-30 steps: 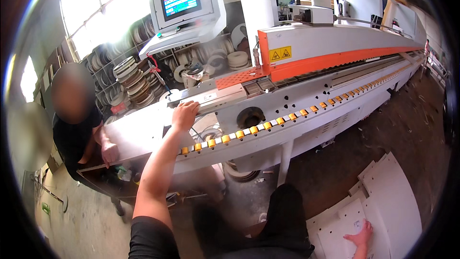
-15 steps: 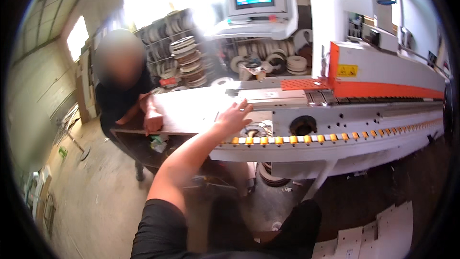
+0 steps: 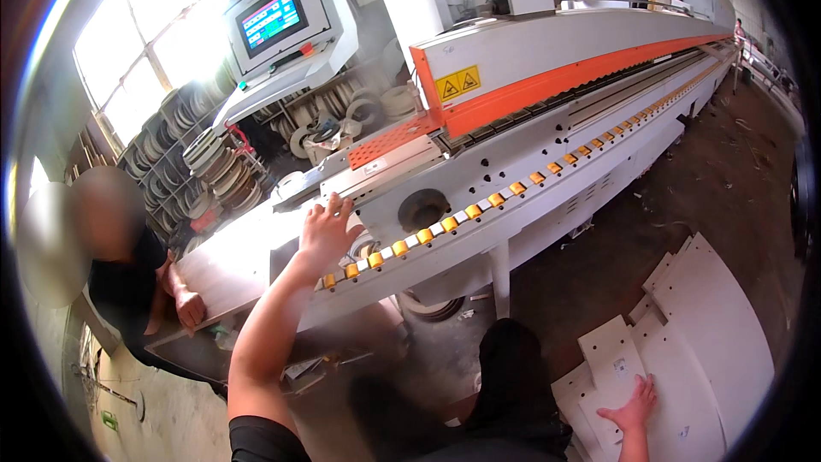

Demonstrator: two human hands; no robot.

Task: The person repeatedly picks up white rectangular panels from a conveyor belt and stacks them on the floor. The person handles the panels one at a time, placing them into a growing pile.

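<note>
My left hand (image 3: 328,231) reaches forward with its fingers spread, at the near end of the long white machine (image 3: 513,205), beside its metal infeed bed (image 3: 385,168). It holds nothing, and I cannot tell whether the fingertips touch the bed. To the lower right, my right hand (image 3: 634,408) lies with fingers apart over a stack of white drilled panels (image 3: 684,351). It appears to rest on a smaller panel (image 3: 609,355) with a label on it. A row of yellow rollers (image 3: 449,224) runs along the machine's near edge, to the right of my left hand.
A co-worker's hand (image 3: 190,308) rests on the pale tabletop (image 3: 227,261) at left. Behind stand a control screen (image 3: 272,24) and racks of banding rolls (image 3: 224,167). An orange-edged guard (image 3: 513,111) covers the machine, and a support leg (image 3: 500,278) stands below the rollers.
The view has swung to the right, so the machine and co-worker appear farther left. My right hand has come into view on the white panels; my left hand stays outstretched by the infeed bed.
</note>
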